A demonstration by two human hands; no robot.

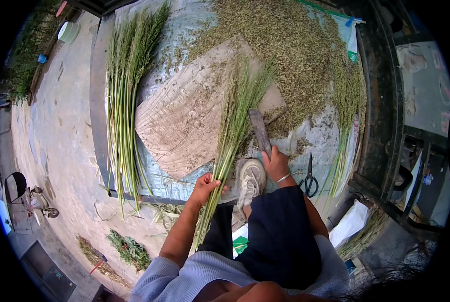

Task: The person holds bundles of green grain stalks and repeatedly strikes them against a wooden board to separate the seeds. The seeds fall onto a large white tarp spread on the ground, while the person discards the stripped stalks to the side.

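My left hand (pixel 208 189) is closed around the lower stems of a bundle of green stalks (pixel 228 142). The feathery seed heads of that bundle lie over a wooden board (pixel 180 113), which is strewn with bits of chaff. In my right hand (pixel 277 166) is a flat, greyish wooden stick (pixel 259 132), its far end beside the stalks near the board's right side. My shoe (pixel 251 179) rests between the two hands. Black-handled scissors (pixel 310 180) lie just right of my right hand, blades pointing away.
Loose seeds (pixel 285 60) cover much of the sheet (pixel 159 187) behind the board. A bigger pile of stalks (pixel 127 95) lies at the left, another bunch (pixel 346 100) at the right. A dark metal frame (pixel 381 95) borders the right side. A scooter (pixel 38 201) stands far left.
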